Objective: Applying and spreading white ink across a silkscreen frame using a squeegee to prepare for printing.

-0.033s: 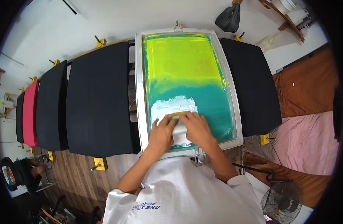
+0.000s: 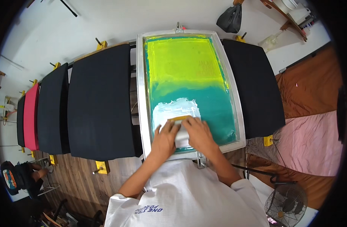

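A metal-framed printing screen (image 2: 240,113) lies before me, its mesh yellow-green at the far part and teal at the near part. White ink (image 2: 177,107) is spread over its near left area. On that patch, my left hand (image 2: 166,139) and my right hand (image 2: 198,134) grip a squeegee (image 2: 178,118) from either side. Its yellowish wooden edge shows between my fingers; the blade is hidden. Both hands are closed, fingers bent over the tool.
Black fabric-covered boards (image 2: 99,100) stand in a row to the left, with a red one (image 2: 31,117) among them. Another black board (image 2: 254,89) adjoins the screen's right side. A metal clamp (image 2: 200,160) sits at its near edge. A fan (image 2: 286,204) stands lower right; a person (image 2: 24,178) is lower left.
Both hands and the squeegee have shifted very slightly toward me over the white ink. The screen stays in place.
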A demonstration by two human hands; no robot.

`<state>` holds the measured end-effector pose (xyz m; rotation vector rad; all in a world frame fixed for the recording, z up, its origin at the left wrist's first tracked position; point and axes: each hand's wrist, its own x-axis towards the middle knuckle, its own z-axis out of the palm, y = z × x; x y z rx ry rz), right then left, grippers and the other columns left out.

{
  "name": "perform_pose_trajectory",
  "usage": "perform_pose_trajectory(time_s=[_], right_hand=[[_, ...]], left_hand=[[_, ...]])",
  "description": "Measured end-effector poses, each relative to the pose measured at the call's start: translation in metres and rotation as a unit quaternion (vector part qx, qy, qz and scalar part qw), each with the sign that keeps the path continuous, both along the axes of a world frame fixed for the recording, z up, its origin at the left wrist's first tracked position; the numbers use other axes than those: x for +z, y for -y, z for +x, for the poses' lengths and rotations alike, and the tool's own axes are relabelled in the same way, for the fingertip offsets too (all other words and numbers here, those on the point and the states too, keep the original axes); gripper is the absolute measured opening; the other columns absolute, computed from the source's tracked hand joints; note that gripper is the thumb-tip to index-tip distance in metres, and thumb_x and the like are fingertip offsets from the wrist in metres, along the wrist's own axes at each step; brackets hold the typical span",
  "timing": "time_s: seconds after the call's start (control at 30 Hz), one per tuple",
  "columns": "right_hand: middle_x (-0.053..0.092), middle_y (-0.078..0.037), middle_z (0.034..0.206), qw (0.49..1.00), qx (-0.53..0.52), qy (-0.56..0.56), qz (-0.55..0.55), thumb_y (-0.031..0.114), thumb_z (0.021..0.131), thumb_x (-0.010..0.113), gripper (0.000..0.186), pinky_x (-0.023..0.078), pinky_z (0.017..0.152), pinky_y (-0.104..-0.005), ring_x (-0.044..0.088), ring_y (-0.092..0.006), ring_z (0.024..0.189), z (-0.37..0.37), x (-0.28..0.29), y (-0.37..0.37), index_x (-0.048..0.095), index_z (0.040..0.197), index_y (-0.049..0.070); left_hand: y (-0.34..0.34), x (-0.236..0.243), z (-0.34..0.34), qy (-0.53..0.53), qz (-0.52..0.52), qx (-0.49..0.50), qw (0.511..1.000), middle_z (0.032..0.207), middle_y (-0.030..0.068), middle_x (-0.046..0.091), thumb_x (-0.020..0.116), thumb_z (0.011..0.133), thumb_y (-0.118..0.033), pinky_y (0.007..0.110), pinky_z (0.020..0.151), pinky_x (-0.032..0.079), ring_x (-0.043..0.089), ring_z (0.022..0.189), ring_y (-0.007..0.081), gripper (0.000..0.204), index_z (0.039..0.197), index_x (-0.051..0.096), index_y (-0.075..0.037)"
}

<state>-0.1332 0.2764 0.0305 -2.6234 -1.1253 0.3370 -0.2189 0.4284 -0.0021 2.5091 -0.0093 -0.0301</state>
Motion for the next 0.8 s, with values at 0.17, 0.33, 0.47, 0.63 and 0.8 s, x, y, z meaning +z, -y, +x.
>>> perform_pose_trajectory(time_s=[0.17, 0.33, 0.47, 0.63, 0.8], right_hand=[[0.053, -0.016, 0.128, 1.0, 0.01, -0.012, -0.019, -0.003, 0.069, 0.064, 0.048, 0.042, 0.09, -0.0448, 0.052, -0.0328, 0.117, -0.065, 0.006, 0.034, 0.057, 0.116, 0.005], [0.061, -0.013, 0.103, 0.998, 0.013, -0.051, -0.032, -0.001, 0.067, 0.066, 0.043, 0.042, 0.087, -0.0468, 0.059, -0.0333, 0.102, -0.045, 0.024, 0.022, 0.063, 0.109, 0.005], [0.065, -0.016, 0.098, 1.0, 0.017, -0.007, -0.016, -0.002, 0.069, 0.064, 0.036, 0.049, 0.078, -0.0496, 0.062, -0.0374, 0.096, 0.017, 0.016, -0.011, 0.065, 0.104, 0.005], [0.064, -0.017, 0.099, 1.0, 0.006, -0.028, -0.009, -0.006, 0.067, 0.064, 0.04, 0.051, 0.082, -0.0464, 0.06, -0.0375, 0.097, 0.035, 0.001, -0.015, 0.064, 0.106, 0.003], [0.058, -0.016, 0.115, 0.999, -0.007, -0.031, 0.033, -0.008, 0.062, 0.066, 0.055, 0.048, 0.09, -0.0443, 0.055, -0.0361, 0.108, -0.022, -0.007, 0.017, 0.059, 0.115, 0.002]], left_hand=[[0.027, 0.013, -0.062, -0.022, 0.006, -0.037, 0.999, 0.139, 0.0234, 0.05, 0.063, 0.072, 0.004, 0.052, 0.106, 0.038, 0.047, 0.133, 0.0362, 0.067, 0.137, 0.05, -0.005], [0.012, 0.034, -0.042, -0.027, -0.065, -0.028, 0.997, 0.113, 0.0196, 0.064, 0.064, 0.066, 0.003, 0.047, 0.091, 0.047, 0.064, 0.101, 0.0364, 0.055, 0.121, 0.062, -0.003], [-0.014, 0.015, 0.014, 0.047, -0.063, 0.024, 0.997, 0.097, 0.0186, 0.069, 0.063, 0.066, 0.004, 0.045, 0.079, 0.054, 0.067, 0.086, 0.0374, 0.047, 0.111, 0.066, -0.005], [-0.018, 0.005, 0.036, 0.035, -0.063, 0.032, 0.997, 0.1, 0.0208, 0.067, 0.062, 0.067, 0.01, 0.045, 0.08, 0.055, 0.066, 0.089, 0.0401, 0.045, 0.109, 0.068, -0.002], [0.014, -0.003, -0.02, 0.056, -0.053, 0.036, 0.996, 0.117, 0.0224, 0.063, 0.06, 0.065, 0.012, 0.044, 0.088, 0.053, 0.063, 0.101, 0.0407, 0.058, 0.121, 0.063, -0.001]])
